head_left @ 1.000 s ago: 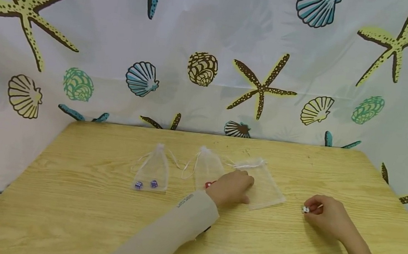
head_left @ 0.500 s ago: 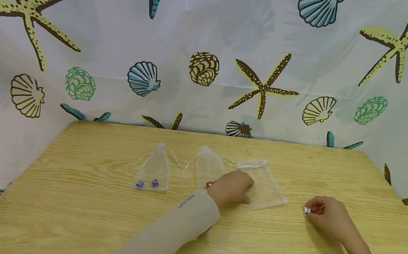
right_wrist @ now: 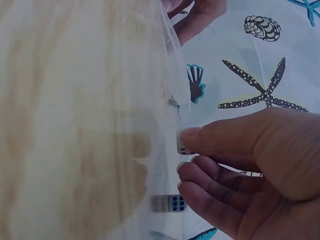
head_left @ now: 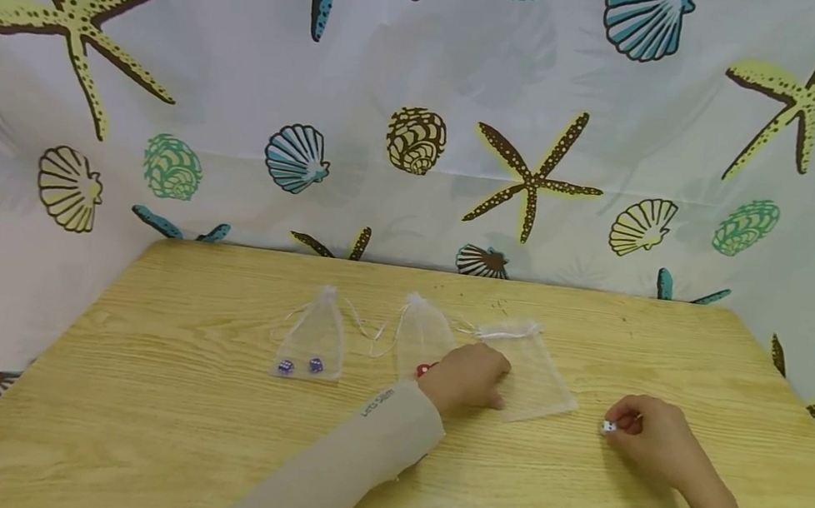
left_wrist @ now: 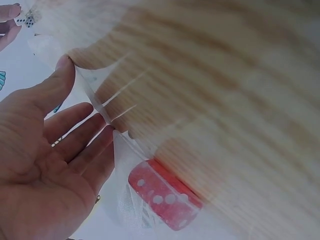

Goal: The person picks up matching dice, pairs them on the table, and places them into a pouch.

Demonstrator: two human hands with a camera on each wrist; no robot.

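In the head view my left hand (head_left: 467,381) lies at the left side of a flat sheer white drawstring bag (head_left: 532,381). Its fingertips and thumb touch the bag or tabletop, the fingers fairly straight in the left wrist view. Beneath that forearm's wrist, a second sheer bag (head_left: 423,331) with a red die (head_left: 424,370) is partly hidden. To the right, my right hand (head_left: 658,438) pinches a white die (right_wrist: 184,143) between thumb and fingers, low over the table. Another white die (right_wrist: 176,203) with blue pips sits beside its lower fingers in the right wrist view.
A third sheer bag (head_left: 322,336), with its neck drawn together, lies further left. Two purple dice (head_left: 315,365) show inside it. The wooden table (head_left: 171,411) ends at a white curtain (head_left: 353,198) printed with shells and starfish.
The head view has shifted slightly, so the bags and curtain appear a little further right. Both hands hold nearly the same positions; the right still pinches the die.
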